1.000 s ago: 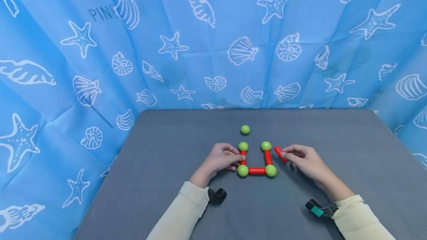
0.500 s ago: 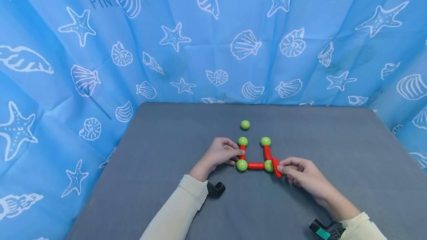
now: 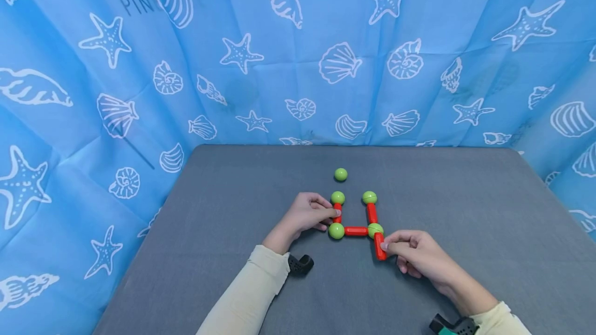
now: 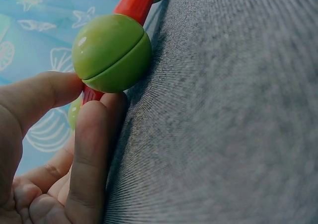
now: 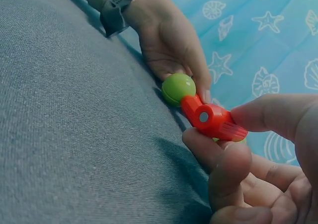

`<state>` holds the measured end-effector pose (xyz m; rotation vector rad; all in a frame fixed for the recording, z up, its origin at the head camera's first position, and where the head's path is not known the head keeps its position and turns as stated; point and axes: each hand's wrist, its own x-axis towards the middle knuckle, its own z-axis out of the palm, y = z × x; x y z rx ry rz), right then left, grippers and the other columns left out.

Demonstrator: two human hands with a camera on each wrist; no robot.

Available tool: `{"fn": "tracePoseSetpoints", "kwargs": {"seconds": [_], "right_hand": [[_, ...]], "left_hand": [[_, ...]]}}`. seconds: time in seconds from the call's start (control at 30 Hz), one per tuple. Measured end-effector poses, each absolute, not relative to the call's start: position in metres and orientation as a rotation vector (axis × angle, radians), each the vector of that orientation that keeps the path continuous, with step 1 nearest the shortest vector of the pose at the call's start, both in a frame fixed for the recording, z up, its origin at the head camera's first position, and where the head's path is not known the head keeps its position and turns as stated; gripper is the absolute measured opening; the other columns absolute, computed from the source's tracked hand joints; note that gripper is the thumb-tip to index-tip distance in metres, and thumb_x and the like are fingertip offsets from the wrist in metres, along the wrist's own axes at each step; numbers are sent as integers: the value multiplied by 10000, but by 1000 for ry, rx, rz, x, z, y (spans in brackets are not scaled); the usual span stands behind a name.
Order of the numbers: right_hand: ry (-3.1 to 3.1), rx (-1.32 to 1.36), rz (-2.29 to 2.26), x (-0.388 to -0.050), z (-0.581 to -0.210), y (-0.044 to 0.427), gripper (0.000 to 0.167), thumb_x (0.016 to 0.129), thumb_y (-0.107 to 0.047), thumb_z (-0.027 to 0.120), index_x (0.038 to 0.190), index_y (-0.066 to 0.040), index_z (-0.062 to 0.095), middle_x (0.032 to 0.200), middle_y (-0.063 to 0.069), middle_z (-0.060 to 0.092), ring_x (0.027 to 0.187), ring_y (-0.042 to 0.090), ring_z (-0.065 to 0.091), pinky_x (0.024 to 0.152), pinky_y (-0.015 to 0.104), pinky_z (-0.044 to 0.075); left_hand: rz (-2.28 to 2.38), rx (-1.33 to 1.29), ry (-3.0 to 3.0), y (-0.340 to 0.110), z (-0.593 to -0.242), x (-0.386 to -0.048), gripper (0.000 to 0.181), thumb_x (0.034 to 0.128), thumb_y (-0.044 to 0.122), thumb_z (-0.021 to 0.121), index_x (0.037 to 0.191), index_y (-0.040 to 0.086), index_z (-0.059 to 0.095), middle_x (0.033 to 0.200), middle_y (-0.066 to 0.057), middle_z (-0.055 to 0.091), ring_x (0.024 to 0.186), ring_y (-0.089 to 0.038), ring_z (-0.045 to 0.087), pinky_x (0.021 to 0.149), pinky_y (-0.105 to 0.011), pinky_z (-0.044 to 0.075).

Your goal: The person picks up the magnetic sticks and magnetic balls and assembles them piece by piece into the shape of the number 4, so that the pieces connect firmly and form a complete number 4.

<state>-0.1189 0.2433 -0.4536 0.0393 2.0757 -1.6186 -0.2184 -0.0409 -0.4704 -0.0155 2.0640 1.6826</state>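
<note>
Green balls and red rods form a U-shaped frame on the table. Between thumb and fingers, my left hand [image 3: 304, 216] pinches the frame's left rod [image 3: 338, 219]; in the left wrist view the near-left ball [image 4: 112, 55] hides most of that rod. My right hand [image 3: 416, 255] pinches a separate red rod [image 3: 380, 248] by its side, its far end at the near-right ball [image 3: 375, 228]. Whether rod and ball touch, I cannot tell. A round silvery disc [image 5: 203, 117] shows in that rod's end. The front rod [image 3: 356, 231] and right rod [image 3: 372, 213] complete the U.
A loose green ball [image 3: 341, 174] lies behind the frame. The grey cloth-covered table [image 3: 242, 180] ends at a blue curtain [image 3: 279, 81] printed with white shells and starfish. Dark bands sit at both wrists.
My right hand has brought its rod toward the person and slightly left, from beside the right rod to the near-right ball, and turned it. My left hand keeps its hold.
</note>
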Motion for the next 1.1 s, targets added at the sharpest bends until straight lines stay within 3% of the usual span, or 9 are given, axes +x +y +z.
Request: {"fn": "tracePoseSetpoints", "kwargs": {"seconds": [0.63, 0.87, 1.1], "right_hand": [[2122, 59, -1560, -119, -459, 240, 298, 1022, -195, 642, 1230, 13, 689, 678, -49, 645, 529, 77, 541, 437, 223, 395], [2143, 71, -1523, -119, -459, 240, 320, 1014, -191, 636, 1250, 19, 692, 762, -27, 712, 538, 87, 572, 439, 222, 416], [2160, 105, -1513, -118, -458, 239, 333, 1012, -187, 626, 1266, 20, 680, 701, -33, 666, 536, 97, 575, 444, 229, 428]], "left_hand": [[1717, -4, 2055, -42, -474, -218, 237, 886, 197, 887, 1016, 83, 725, 916, -57, 822, 778, -143, 768, 635, -278, 642], [1714, -8, 2052, -42, -473, -217, 238, 888, 198, 885, 1022, 85, 725, 922, -58, 822, 782, -141, 766, 638, -272, 641], [1708, -12, 2062, -42, -474, -218, 239, 888, 200, 886, 1026, 86, 728, 920, -57, 821, 791, -147, 772, 644, -274, 643]]}}
